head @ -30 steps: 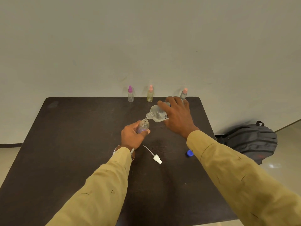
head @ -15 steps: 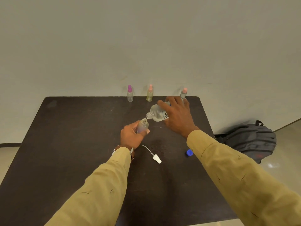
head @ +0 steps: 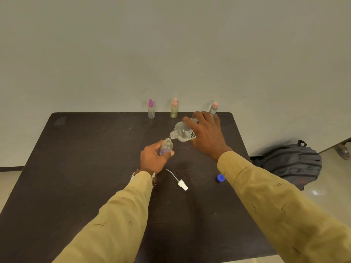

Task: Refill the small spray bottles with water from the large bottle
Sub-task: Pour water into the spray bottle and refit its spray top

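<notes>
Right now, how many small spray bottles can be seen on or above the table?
4. Three capped ones stand along the far edge: purple-capped, middle, right, partly hidden by the right hand. One open bottle is in the left hand.

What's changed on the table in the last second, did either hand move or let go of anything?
Almost nothing. The right hand keeps the large bottle tilted, mouth over the open small spray bottle held in the left hand; neither grip was released or taken anew. Only the view shifted slightly. The spray nozzle, blue cap and three capped bottles at the table's far edge stayed put.
</notes>
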